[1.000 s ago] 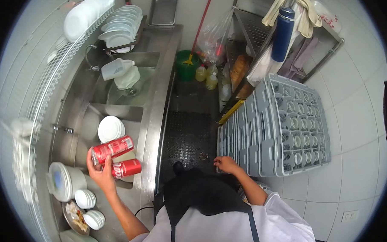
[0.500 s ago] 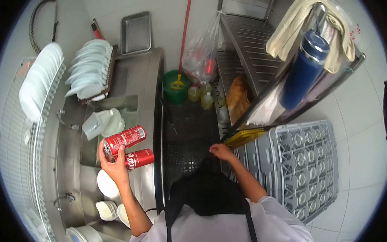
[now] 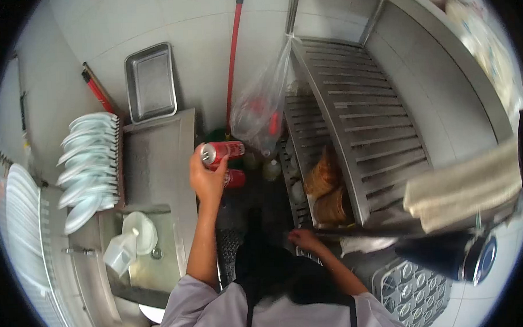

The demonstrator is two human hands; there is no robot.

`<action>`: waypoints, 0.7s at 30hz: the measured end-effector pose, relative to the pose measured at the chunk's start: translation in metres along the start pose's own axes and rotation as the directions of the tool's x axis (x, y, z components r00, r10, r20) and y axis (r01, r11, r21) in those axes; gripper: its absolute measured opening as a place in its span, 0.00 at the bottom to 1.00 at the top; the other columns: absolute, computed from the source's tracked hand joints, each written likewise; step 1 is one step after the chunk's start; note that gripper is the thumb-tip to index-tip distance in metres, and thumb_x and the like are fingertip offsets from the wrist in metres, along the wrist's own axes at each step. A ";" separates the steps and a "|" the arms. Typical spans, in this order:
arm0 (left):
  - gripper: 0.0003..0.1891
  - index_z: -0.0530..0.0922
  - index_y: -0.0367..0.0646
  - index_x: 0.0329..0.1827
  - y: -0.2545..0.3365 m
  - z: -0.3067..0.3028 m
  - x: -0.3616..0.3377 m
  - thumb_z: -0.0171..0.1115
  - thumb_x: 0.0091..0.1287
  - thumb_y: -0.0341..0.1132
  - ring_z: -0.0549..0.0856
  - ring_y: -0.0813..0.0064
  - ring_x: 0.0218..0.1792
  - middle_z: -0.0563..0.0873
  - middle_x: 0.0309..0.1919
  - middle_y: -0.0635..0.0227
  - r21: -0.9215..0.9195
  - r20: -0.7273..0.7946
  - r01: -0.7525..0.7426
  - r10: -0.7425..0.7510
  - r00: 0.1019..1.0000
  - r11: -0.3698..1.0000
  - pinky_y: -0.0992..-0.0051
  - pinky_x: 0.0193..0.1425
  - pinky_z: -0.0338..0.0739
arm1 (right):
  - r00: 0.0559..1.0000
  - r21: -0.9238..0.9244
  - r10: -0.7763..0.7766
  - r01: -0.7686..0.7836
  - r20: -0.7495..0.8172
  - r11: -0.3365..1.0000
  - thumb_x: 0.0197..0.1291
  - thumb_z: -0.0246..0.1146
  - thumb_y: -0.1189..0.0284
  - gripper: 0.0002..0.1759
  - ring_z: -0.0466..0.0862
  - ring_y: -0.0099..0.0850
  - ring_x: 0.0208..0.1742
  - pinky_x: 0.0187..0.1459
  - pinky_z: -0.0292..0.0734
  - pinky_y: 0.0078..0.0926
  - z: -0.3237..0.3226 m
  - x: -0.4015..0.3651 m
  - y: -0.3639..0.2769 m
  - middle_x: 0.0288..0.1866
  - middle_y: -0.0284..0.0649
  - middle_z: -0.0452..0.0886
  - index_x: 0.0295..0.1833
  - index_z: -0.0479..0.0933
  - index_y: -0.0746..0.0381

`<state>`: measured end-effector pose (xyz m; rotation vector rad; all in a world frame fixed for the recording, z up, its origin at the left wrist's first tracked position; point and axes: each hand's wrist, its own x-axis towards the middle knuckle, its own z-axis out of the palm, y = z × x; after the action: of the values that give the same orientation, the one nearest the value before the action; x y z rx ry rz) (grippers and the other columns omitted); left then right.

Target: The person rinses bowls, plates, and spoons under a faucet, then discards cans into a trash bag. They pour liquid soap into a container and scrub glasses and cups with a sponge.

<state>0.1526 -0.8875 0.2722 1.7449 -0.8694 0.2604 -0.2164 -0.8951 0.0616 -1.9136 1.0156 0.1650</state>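
Observation:
My left hand (image 3: 208,180) is closed around the ends of two red soda cans held side by side. The upper can (image 3: 225,151) shows its silver top toward my fingers, with the tab side visible. Below it, the lower can (image 3: 235,178) is partly covered by my thumb and fingers. Both cans are in the air beyond the edge of the steel counter (image 3: 181,160), over the dark floor. My right hand (image 3: 303,238) is low at the shelf's near corner, its fingers curled in with nothing visible in them.
A clear plastic bag (image 3: 257,114) hangs from the slatted steel shelf (image 3: 376,142), with bottles beneath it. To the left, a sink (image 3: 161,248) holds a white jug (image 3: 122,253), beside racked plates (image 3: 88,164). A blue flask (image 3: 443,255) and a cloth (image 3: 464,185) hang at right.
I have moved forward toward the back wall. My left hand has carried both cans from above the sink counter to the right, over the floor. My right hand stays low at the right.

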 end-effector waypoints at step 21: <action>0.32 0.75 0.34 0.69 -0.135 0.145 0.069 0.78 0.62 0.28 0.83 0.63 0.61 0.82 0.62 0.54 0.042 0.307 0.387 -0.380 0.872 0.921 0.66 0.67 0.78 | 0.784 0.824 0.595 -0.216 -0.174 0.524 0.64 0.71 0.50 0.33 0.87 0.34 0.34 0.35 0.87 0.35 -0.137 0.463 -0.107 0.48 0.44 0.85 0.65 0.75 0.62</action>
<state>0.2552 -1.0312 0.1600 1.9252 -0.7170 -0.2955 0.1217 -1.2476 -0.0175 -0.8657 1.5416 -0.4178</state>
